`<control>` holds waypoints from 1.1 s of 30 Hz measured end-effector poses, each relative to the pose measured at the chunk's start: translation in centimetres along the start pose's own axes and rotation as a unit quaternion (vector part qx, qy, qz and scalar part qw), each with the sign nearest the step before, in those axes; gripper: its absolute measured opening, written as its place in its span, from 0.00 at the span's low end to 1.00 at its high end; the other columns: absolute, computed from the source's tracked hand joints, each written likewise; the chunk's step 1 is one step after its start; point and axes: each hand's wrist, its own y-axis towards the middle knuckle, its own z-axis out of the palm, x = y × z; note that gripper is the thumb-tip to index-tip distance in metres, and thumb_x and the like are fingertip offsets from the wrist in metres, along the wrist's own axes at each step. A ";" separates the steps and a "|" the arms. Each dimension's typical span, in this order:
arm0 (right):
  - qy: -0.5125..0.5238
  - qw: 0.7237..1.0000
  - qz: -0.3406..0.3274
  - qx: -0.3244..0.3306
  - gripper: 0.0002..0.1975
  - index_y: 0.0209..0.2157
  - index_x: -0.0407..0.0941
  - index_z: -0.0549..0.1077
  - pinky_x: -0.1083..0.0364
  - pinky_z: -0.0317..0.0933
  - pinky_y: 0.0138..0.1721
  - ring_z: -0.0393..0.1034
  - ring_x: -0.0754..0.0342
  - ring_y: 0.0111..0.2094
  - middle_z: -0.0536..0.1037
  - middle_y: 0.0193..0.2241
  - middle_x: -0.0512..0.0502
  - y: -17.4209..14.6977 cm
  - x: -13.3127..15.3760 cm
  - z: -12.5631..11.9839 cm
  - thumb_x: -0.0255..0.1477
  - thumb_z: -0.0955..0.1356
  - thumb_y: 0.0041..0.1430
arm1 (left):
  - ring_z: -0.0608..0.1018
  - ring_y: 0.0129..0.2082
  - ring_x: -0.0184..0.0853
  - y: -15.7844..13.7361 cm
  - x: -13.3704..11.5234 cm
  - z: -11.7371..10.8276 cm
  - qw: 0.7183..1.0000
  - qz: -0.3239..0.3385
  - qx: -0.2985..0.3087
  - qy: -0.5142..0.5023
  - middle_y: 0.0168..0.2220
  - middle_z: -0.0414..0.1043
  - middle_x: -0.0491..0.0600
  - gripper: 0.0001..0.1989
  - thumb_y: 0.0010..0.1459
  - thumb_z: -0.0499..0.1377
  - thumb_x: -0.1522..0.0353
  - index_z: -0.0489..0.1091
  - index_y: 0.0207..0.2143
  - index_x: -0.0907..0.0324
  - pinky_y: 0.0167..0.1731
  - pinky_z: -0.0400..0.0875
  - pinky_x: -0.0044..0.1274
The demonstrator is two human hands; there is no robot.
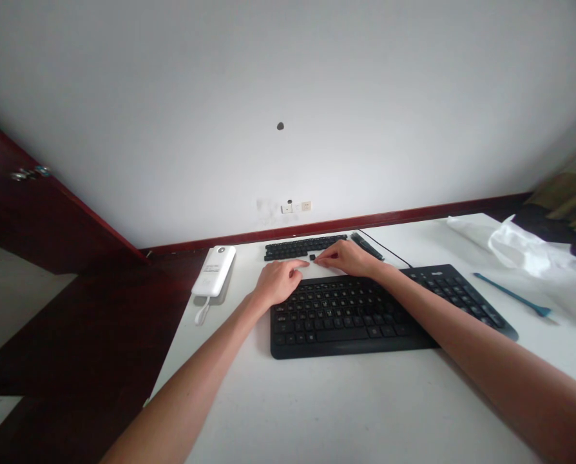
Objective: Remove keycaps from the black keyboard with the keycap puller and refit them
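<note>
A black keyboard (346, 345) with a cable lies on the white table, its keys in place as far as they show. My left hand (279, 281) rests over its upper left corner, index finger stretched to the right and the other fingers curled, holding nothing I can see. Beyond the keyboard's back edge, my right hand (348, 258) is closed in a pinch. A small black keycap (312, 257) is at its fingertips, close to the left index tip. Just behind lie rows of loose black keycaps (300, 247). My right forearm crosses above the keyboard and hides some keys.
A white power bank (214, 270) with a strap lies at the table's left edge. To the right are a teal brush (513, 294) and a crumpled white plastic bag (529, 251). A dark elongated item (366, 247) sits near the cable. Behind stands a wall (365, 129).
</note>
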 end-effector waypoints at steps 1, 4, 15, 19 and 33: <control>0.001 1.000 -0.002 -0.002 0.14 0.42 0.48 0.86 0.54 0.68 0.42 0.80 0.46 0.40 0.87 0.40 0.48 0.0 -0.1 0.1 0.33 0.68 0.64 | 0.83 0.47 0.40 0.0 0.0 0.0 1.000 -0.002 -0.001 0.000 0.48 0.82 0.45 0.21 0.66 0.53 0.72 0.77 0.56 0.48 0.54 0.73 0.31; -0.003 1.000 -0.011 -0.010 0.14 0.44 0.50 0.86 0.54 0.69 0.43 0.81 0.45 0.41 0.86 0.43 0.48 0.1 -0.3 0.3 0.34 0.68 0.65 | 0.83 0.44 0.40 0.0 -0.1 -0.1 1.000 -0.004 -0.001 0.001 0.45 0.83 0.45 0.21 0.66 0.53 0.72 0.77 0.55 0.48 0.52 0.73 0.31; -0.014 0.999 -0.033 -0.014 0.15 0.48 0.50 0.84 0.53 0.70 0.47 0.80 0.45 0.46 0.84 0.47 0.47 0.0 0.0 0.5 0.32 0.67 0.67 | 0.83 0.41 0.39 -0.1 -0.3 -0.2 1.000 -0.006 -0.005 -0.006 0.44 0.84 0.45 0.21 0.65 0.53 0.72 0.78 0.54 0.48 0.50 0.74 0.30; -0.020 0.999 -0.033 -0.016 0.15 0.50 0.49 0.83 0.53 0.69 0.50 0.80 0.45 0.48 0.84 0.49 0.46 0.1 -0.3 0.7 0.30 0.66 0.67 | 0.83 0.41 0.38 0.0 -0.3 -0.2 1.000 -0.012 0.001 -0.009 0.44 0.84 0.45 0.20 0.66 0.53 0.71 0.78 0.55 0.49 0.51 0.73 0.29; -0.018 0.998 -0.050 -0.025 0.16 0.52 0.49 0.82 0.51 0.68 0.55 0.79 0.45 0.51 0.83 0.51 0.45 0.2 -0.9 1.1 0.29 0.66 0.68 | 0.83 0.43 0.39 0.0 -0.3 -0.1 1.000 -0.007 -0.005 -0.018 0.49 0.82 0.45 0.20 0.65 0.54 0.72 0.79 0.54 0.48 0.53 0.72 0.30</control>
